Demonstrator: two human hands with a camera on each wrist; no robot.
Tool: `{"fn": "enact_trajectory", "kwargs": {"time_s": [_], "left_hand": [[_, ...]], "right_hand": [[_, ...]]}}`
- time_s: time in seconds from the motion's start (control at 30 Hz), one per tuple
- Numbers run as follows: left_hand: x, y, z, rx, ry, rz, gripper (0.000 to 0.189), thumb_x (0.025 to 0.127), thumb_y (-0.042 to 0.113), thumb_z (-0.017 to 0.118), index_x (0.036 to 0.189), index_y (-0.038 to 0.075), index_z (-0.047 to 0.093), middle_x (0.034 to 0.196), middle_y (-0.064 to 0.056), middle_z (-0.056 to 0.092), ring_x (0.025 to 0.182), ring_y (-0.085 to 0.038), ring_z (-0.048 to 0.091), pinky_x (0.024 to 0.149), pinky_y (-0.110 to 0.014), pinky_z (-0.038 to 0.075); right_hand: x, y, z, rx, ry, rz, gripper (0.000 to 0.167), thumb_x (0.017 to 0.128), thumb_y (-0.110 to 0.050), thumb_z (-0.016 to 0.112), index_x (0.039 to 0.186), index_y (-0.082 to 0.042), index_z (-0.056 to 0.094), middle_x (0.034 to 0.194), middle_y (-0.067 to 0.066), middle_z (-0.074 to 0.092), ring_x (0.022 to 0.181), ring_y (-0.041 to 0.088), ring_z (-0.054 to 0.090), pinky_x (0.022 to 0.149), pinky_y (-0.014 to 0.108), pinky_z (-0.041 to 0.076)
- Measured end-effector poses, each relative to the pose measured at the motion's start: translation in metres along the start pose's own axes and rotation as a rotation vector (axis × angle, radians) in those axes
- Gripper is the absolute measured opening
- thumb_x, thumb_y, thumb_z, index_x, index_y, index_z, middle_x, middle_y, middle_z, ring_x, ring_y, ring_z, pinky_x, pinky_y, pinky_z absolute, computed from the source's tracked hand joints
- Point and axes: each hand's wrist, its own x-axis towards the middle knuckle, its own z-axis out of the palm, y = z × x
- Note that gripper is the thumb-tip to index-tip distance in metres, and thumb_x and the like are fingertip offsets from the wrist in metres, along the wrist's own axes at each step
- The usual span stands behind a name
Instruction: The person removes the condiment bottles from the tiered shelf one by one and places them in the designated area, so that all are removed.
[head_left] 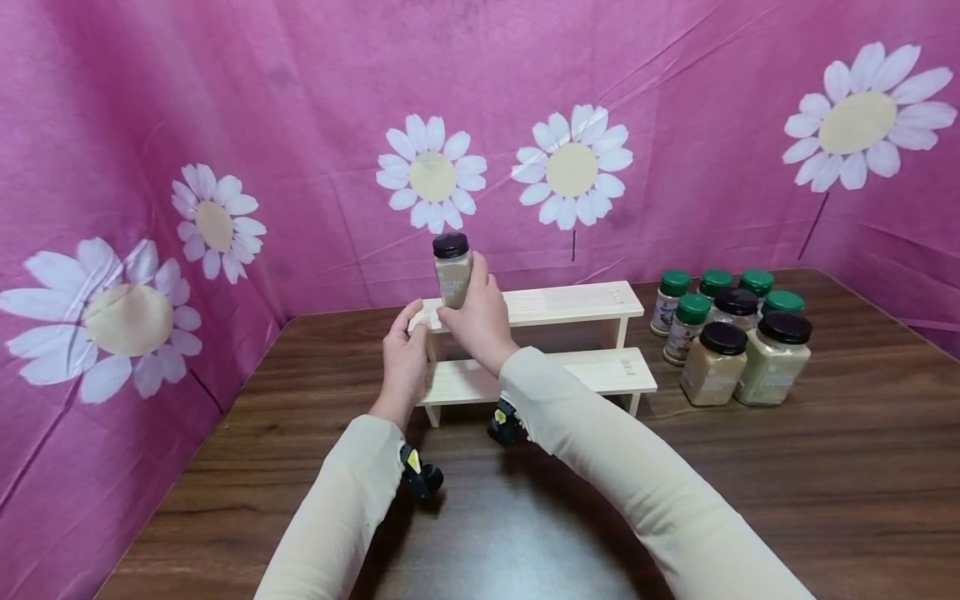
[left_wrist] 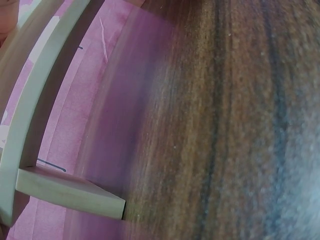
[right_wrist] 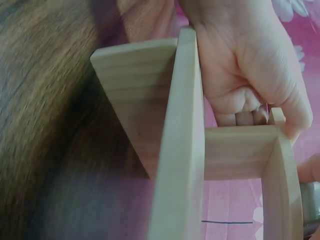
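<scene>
A clear jar of pale spice with a black lid (head_left: pixel 452 282) stands upright at the left end of a two-step wooden rack's top board (head_left: pixel 562 303). My right hand (head_left: pixel 483 321) grips the jar from the right side, thumb toward the front. At the rack's left end, my left hand (head_left: pixel 405 362) holds the top board's edge, its thumb over the wood in the right wrist view. There, a small part of the jar (right_wrist: pixel 311 202) shows at the right border. The lower board (head_left: pixel 607 372) passes beneath my right wrist. In the left wrist view the rack's leg (left_wrist: pixel 72 192) shows.
Right of the rack, several jars stand grouped: green-lidded bottles (head_left: pixel 684 329), and larger black-lidded jars (head_left: pixel 715 367) in front. The dark wooden table (head_left: pixel 862 467) ends at a pink cloth (head_left: pixel 315 125) printed with daisies, behind and at the sides.
</scene>
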Motion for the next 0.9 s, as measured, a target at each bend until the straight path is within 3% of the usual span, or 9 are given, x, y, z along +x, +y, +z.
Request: {"fn": "enact_trajectory", "kwargs": {"time_s": [0.23, 0.43, 0.7, 0.83, 0.9], "left_hand": [[-0.001, 0.0, -0.002, -0.013, 0.001, -0.015, 0.038, 0.09, 0.001, 0.047, 0.127, 0.004, 0.054, 0.116, -0.013, 0.059, 0.081, -0.002, 0.057, 0.078, -0.021, 0.048], [-0.001, 0.0, 0.0, -0.019, -0.011, -0.014, 0.038, 0.09, 0.002, 0.048, 0.127, 0.003, 0.053, 0.091, -0.002, 0.059, 0.067, -0.001, 0.051, 0.063, -0.015, 0.045], [-0.002, -0.001, -0.001, -0.009, -0.018, -0.032, 0.038, 0.09, 0.003, 0.048, 0.127, 0.006, 0.054, 0.06, 0.007, 0.04, 0.048, -0.001, 0.035, 0.046, -0.015, 0.031], [-0.002, -0.001, -0.001, -0.006, -0.018, -0.026, 0.038, 0.09, 0.003, 0.049, 0.127, 0.007, 0.054, 0.056, 0.009, 0.038, 0.046, -0.001, 0.034, 0.044, -0.015, 0.03], [-0.002, 0.0, -0.002, -0.013, -0.01, -0.019, 0.037, 0.09, 0.003, 0.049, 0.126, 0.006, 0.055, 0.063, 0.008, 0.045, 0.052, -0.001, 0.04, 0.049, -0.014, 0.035]], "right_hand": [[-0.001, 0.004, 0.0, -0.006, 0.001, -0.047, 0.086, 0.069, -0.018, 0.076, 0.14, -0.008, 0.028, 0.118, 0.018, 0.053, 0.105, 0.033, 0.055, 0.09, 0.046, 0.045], [-0.006, 0.01, -0.002, 0.024, 0.032, -0.076, 0.086, 0.068, -0.02, 0.073, 0.141, -0.01, 0.028, 0.12, 0.015, 0.052, 0.106, 0.03, 0.054, 0.09, 0.047, 0.044], [-0.014, 0.019, -0.003, 0.023, 0.07, -0.144, 0.087, 0.068, -0.022, 0.071, 0.143, -0.01, 0.028, 0.117, 0.015, 0.054, 0.105, 0.03, 0.053, 0.088, 0.047, 0.045], [-0.015, 0.018, -0.005, 0.022, 0.098, -0.161, 0.087, 0.067, -0.023, 0.072, 0.142, -0.011, 0.029, 0.116, 0.015, 0.055, 0.103, 0.03, 0.054, 0.087, 0.047, 0.045], [-0.015, 0.017, -0.007, 0.026, 0.101, -0.17, 0.087, 0.067, -0.024, 0.072, 0.142, -0.011, 0.03, 0.116, 0.015, 0.055, 0.103, 0.029, 0.054, 0.087, 0.047, 0.045]]}}
